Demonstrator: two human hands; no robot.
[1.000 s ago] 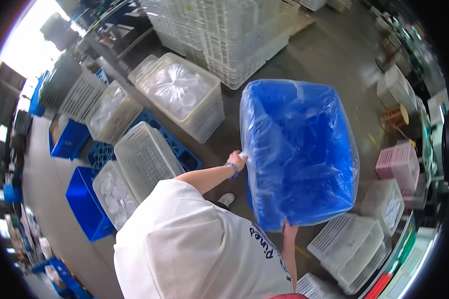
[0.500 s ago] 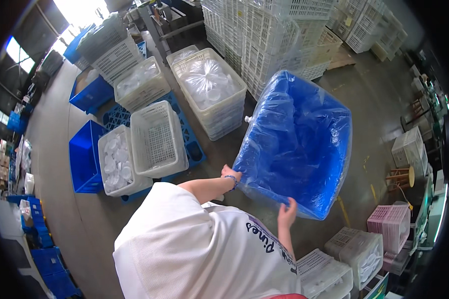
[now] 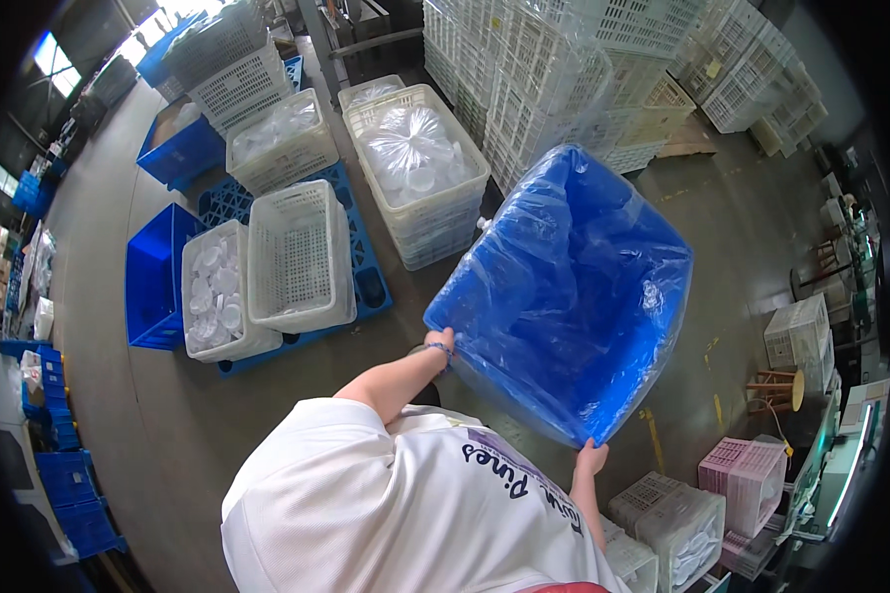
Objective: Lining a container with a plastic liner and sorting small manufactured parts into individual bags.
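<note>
In front of me is a large blue bin (image 3: 618, 381), lined with a clear plastic bag (image 3: 554, 232) that is folded out over its rim. The bin's inside shows through the film, and I see nothing lying in it. My left hand (image 3: 443, 341) is closed on the rim and film near the left corner. At the near right corner, my right hand (image 3: 590, 457) pinches the edge of the lined rim. Part of its fingers is hidden under the film. A small white knob or knot (image 3: 484, 224) sticks out by the bin's far left side.
To the left, a white crate (image 3: 302, 318) and a crate of clear plastic cups (image 3: 229, 346) stand by a blue pallet (image 3: 371, 282). Ahead are stacked crates holding a bag of cups (image 3: 412, 148) and tall wrapped crates (image 3: 524, 109). A wooden stool (image 3: 786, 390) and pink crate (image 3: 727, 465) stand right.
The lined bin has turned a little, its left corner swinging nearer and leftward. My right hand has moved along the near rim to the right corner and closed there. My left hand shifted left.
</note>
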